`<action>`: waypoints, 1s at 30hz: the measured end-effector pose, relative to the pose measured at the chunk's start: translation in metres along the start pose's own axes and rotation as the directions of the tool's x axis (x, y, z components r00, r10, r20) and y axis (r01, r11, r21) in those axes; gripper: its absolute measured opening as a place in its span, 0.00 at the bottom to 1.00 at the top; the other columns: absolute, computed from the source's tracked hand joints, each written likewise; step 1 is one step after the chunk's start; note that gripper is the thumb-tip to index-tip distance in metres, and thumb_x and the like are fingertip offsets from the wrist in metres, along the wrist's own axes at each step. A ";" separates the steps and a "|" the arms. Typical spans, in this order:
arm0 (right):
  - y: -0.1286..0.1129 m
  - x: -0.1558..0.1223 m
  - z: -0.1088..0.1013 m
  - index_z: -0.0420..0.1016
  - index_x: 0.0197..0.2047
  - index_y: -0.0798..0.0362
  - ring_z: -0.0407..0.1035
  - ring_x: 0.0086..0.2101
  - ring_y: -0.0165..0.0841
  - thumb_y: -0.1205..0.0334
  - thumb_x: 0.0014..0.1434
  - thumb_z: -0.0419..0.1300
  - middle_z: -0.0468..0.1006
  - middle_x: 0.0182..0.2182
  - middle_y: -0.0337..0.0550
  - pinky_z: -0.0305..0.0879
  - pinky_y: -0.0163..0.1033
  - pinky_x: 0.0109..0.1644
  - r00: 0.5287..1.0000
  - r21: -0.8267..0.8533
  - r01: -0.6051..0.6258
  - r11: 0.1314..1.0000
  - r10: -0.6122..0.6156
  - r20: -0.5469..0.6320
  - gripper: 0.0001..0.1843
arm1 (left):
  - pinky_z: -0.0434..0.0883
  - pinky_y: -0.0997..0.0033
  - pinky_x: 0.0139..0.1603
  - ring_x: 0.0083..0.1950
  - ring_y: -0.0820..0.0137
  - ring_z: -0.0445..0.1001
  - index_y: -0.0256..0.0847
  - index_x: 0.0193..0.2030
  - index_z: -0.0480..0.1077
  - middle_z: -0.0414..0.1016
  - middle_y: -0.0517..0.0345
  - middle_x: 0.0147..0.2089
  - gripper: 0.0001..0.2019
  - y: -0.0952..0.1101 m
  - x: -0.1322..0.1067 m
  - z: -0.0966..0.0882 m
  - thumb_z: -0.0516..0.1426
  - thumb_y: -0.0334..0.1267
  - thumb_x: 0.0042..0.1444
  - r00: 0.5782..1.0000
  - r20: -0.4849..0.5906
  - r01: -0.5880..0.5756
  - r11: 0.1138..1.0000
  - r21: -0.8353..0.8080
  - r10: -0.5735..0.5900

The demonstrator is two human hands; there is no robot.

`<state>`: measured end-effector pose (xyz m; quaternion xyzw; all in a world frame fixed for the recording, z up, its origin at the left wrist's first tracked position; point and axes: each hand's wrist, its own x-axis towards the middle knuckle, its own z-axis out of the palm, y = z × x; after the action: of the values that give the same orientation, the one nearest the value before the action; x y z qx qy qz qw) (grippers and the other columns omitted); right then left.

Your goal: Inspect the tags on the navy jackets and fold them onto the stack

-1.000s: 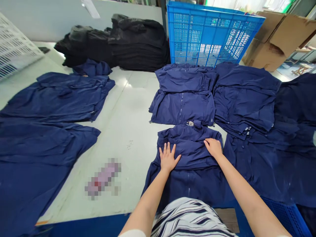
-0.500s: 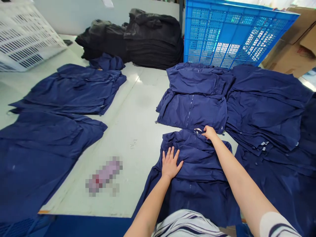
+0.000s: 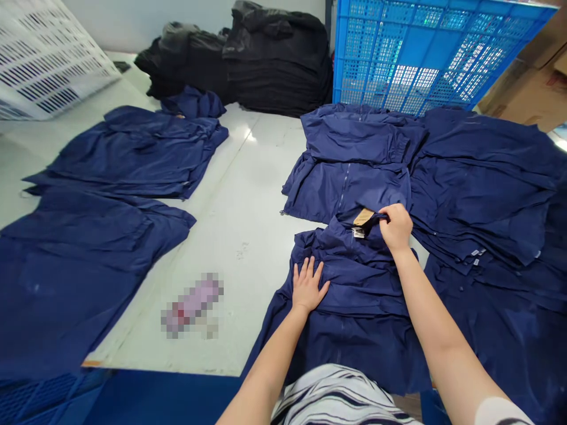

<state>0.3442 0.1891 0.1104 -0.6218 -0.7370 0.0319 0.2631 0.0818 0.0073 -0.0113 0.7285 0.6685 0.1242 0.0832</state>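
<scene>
Far left, a white slatted crate point(image 3: 48, 59) leans tilted at the table's back corner. Below it on the white table point(image 3: 248, 177), two navy piles lie flat: upper pile point(image 3: 137, 150), lower pile point(image 3: 75, 260), the two touching or nearly so, with a small navy bundle point(image 3: 192, 103) just behind the upper one. Behind that sits a black stack point(image 3: 266, 65), folded, against the wall. A blue mesh crate point(image 3: 39, 398) shows at the bottom left edge, below the table. Mid-table lies a pale object point(image 3: 192, 304), too blurred to identify. Next, the person's left hand point(image 3: 308, 286): flat, fingers spread, pressing down on a navy jacket point(image 3: 349, 283), which lies folded at the table's near edge right in front of the person, striped shirt point(image 3: 336, 395) showing at the bottom of the view. Right hand point(image 3: 396, 227) sits at the jacket's collar end, fingers curled, pinching a dark strip point(image 3: 372, 221) lifted off the fabric. A tan tag point(image 3: 363, 216) shows beside the strip, a small white label point(image 3: 358, 232) just under it. Zipped navy jacket point(image 3: 341, 189) lies directly beyond, touching the collar end. Behind it stands a blue crate point(image 3: 420, 59), upright, its base against the folded garments. Right of the hands is a large navy pile point(image 3: 482, 183), overlapping the zipped jacket's edge. Cardboard box point(image 3: 535, 88) sits far right, behind it.
</scene>
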 end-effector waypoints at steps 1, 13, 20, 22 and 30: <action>0.001 -0.002 -0.004 0.76 0.48 0.50 0.66 0.51 0.41 0.71 0.56 0.53 0.74 0.47 0.48 0.61 0.43 0.56 0.999 0.005 0.010 1.000 -0.009 -0.050 0.19 | 0.36 0.42 0.73 0.75 0.54 0.45 0.48 0.69 0.59 0.52 0.51 0.73 0.31 0.000 0.000 0.000 0.54 0.51 0.60 1.000 -0.003 0.000 1.000 -0.002 0.000; 0.004 0.000 0.036 0.62 0.64 0.52 0.73 0.39 0.37 0.55 0.59 0.59 0.62 0.61 0.54 0.69 0.42 0.45 0.988 0.026 -0.151 0.988 0.151 -0.025 0.31 | 0.36 0.43 0.73 0.74 0.54 0.46 0.45 0.68 0.60 0.50 0.48 0.74 0.30 -0.001 0.000 0.003 0.53 0.52 0.61 1.000 -0.023 -0.003 1.000 -0.023 0.003; 0.010 0.086 0.050 0.74 0.51 0.54 0.68 0.49 0.44 0.59 0.61 0.52 0.76 0.46 0.54 0.65 0.48 0.55 0.987 0.049 -0.149 0.988 0.145 0.075 0.18 | 0.36 0.44 0.74 0.75 0.55 0.46 0.47 0.69 0.59 0.51 0.50 0.74 0.31 -0.003 -0.001 0.003 0.53 0.52 0.60 1.000 -0.013 -0.001 1.000 -0.016 0.001; 0.016 0.109 0.050 0.70 0.56 0.56 0.64 0.54 0.43 0.62 0.62 0.49 0.73 0.52 0.56 0.60 0.50 0.61 0.994 0.151 -0.095 0.984 0.101 -0.031 0.21 | 0.36 0.44 0.74 0.75 0.55 0.46 0.47 0.69 0.59 0.51 0.50 0.74 0.31 -0.003 -0.001 0.002 0.53 0.52 0.60 1.000 -0.009 0.001 1.000 -0.013 -0.001; 0.030 0.031 0.048 0.63 0.65 0.54 0.64 0.58 0.41 0.58 0.61 0.52 0.66 0.62 0.54 0.66 0.49 0.58 1.000 0.294 0.016 0.956 -0.022 0.017 0.29 | 0.37 0.42 0.73 0.75 0.53 0.44 0.47 0.69 0.59 0.49 0.49 0.74 0.32 0.000 0.000 0.002 0.52 0.54 0.60 1.000 0.010 0.018 0.998 0.065 -0.018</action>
<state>0.3480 0.2386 0.0690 -0.5682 -0.7328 0.1447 0.3454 0.0824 0.0078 -0.0130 0.7254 0.6783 0.0979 0.0644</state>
